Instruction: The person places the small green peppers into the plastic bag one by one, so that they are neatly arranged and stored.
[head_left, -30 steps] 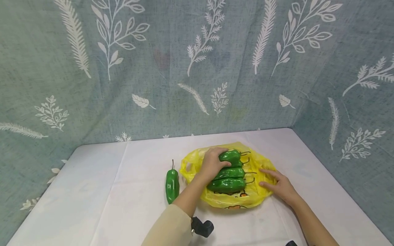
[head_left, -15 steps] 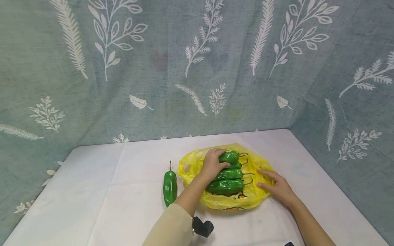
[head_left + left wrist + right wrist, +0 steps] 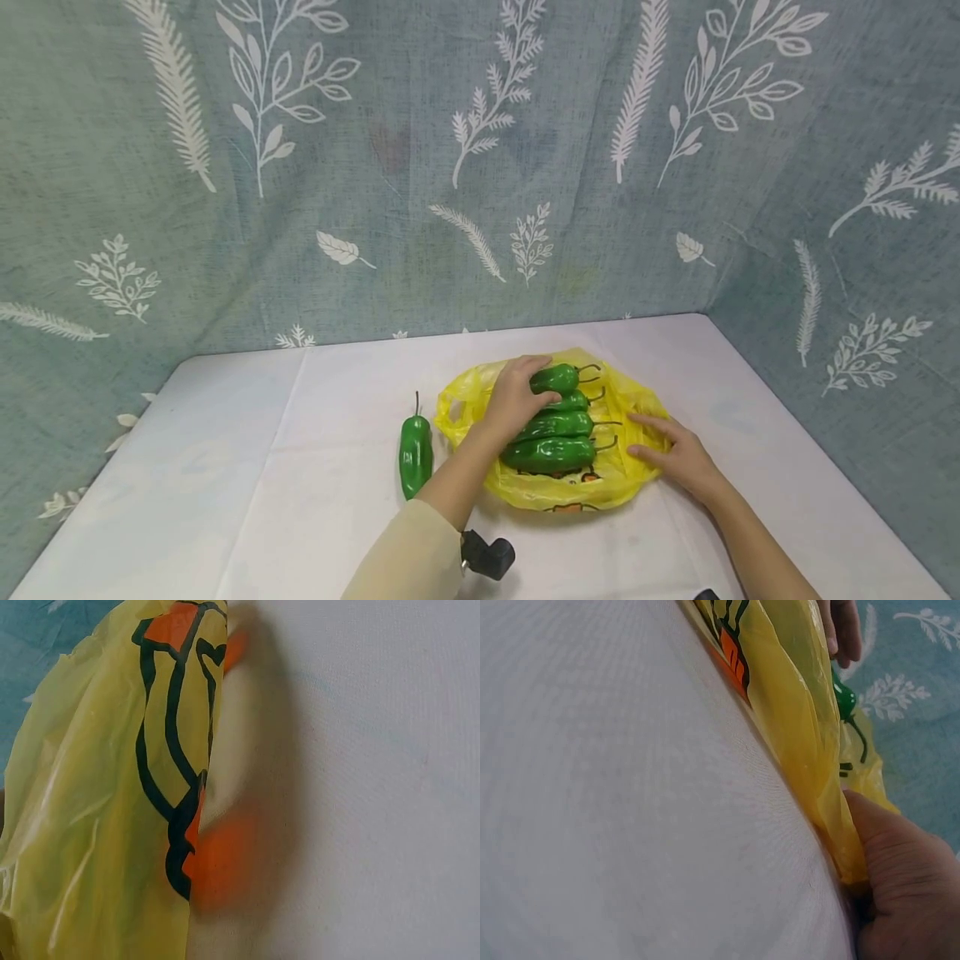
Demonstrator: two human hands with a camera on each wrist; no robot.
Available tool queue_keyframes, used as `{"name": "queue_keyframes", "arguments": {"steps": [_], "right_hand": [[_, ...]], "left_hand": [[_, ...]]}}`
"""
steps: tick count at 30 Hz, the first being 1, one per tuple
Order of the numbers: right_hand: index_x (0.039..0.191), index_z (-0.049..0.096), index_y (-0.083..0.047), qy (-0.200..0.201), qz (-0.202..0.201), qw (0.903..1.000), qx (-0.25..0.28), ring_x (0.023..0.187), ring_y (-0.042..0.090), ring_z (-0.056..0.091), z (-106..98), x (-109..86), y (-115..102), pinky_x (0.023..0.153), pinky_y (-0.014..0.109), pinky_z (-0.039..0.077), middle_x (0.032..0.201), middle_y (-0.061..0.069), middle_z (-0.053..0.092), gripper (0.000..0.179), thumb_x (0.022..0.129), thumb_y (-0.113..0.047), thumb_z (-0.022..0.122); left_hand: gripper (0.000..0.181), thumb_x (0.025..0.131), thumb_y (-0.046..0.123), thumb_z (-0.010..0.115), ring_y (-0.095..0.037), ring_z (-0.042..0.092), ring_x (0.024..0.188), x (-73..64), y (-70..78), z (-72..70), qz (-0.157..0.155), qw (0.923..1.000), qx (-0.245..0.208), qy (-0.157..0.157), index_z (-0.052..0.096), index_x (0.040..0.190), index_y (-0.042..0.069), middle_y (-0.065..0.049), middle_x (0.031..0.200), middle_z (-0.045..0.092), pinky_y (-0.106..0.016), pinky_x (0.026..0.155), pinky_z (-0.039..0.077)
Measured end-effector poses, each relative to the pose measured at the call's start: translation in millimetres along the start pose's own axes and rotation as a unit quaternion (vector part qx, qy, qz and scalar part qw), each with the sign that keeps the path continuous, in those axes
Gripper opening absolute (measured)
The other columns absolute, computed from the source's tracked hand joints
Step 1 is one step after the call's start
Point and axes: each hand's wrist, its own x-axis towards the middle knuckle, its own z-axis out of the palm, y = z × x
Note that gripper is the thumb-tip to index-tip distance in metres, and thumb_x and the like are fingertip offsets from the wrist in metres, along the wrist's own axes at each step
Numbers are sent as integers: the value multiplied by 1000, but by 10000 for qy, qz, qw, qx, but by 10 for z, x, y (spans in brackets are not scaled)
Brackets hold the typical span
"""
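A yellow plastic bag (image 3: 525, 493) lies spread on the table, its mouth facing up. Several green peppers (image 3: 551, 455) lie in a stack of rows inside it, stems to the right. My left hand (image 3: 517, 402) reaches into the bag and grips the farthest pepper (image 3: 557, 378) between thumb and fingers. At the bag's right edge, my right hand (image 3: 684, 462) holds the rim, thumb and forefinger apart; its other fingers are hidden. Another green pepper (image 3: 416, 457) lies outside, left of the bag, stem pointing away. In the left wrist view the bag wall (image 3: 97, 787) hides the left hand.
The table (image 3: 187, 483) has a white cloth. A grey-green leaf-patterned curtain (image 3: 420, 167) stands behind it and along the sides. A black wrist mount (image 3: 487, 557) sticks out from the left wrist, near the table surface.
The gripped pepper has shifted slightly left within the bag along with my left hand. My right hand stays at the bag's edge. The head view has moved a little.
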Motion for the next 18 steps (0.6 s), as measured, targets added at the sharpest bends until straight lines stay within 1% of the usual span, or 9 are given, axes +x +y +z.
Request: {"name": "queue_keyframes", "arguments": {"steps": [2, 6, 8, 13, 18], "right_hand": [[133, 54, -8, 11, 18, 10000, -32, 135, 46, 27, -6, 2, -8, 108, 64, 18, 142, 23, 41, 58, 84, -34, 70], [133, 54, -8, 22, 36, 10000, -28, 136, 45, 27, -9, 9, 0, 109, 63, 18, 143, 22, 42, 57, 84, -34, 70], [133, 54, -8, 20, 44, 10000, -4, 136, 44, 27, -7, 11, 3, 109, 63, 18, 143, 22, 42, 57, 84, -34, 71], [133, 54, -8, 8, 61, 10000, 32, 136, 45, 26, -2, 5, -3, 109, 63, 18, 143, 22, 41, 58, 84, -35, 70], [133, 54, -9, 9, 66, 10000, 52, 136, 45, 26, -5, 7, 7, 109, 64, 17, 143, 22, 41, 57, 84, -34, 70]], "left_hand": [[59, 77, 18, 79, -28, 49, 124, -8, -1, -23, 70, 9999, -58, 65, 56, 131, 6, -10, 131, 57, -39, 104, 41], [63, 76, 21, 79, -27, 48, 126, -24, 1, -66, 27, 9999, -93, 94, 55, 133, 8, -9, 133, 55, -39, 106, 39], [64, 76, 21, 80, -28, 47, 126, -36, 13, -93, 42, 9997, -157, 161, 54, 133, 9, -9, 134, 54, -40, 106, 39], [67, 74, 21, 82, -27, 45, 127, -78, 41, -157, 213, 9979, -363, 488, 54, 133, 8, -8, 135, 53, -42, 105, 39], [70, 73, 22, 82, -26, 44, 128, -150, 79, -212, 317, 9959, -540, 659, 53, 134, 8, -7, 137, 51, -42, 104, 41]]}}
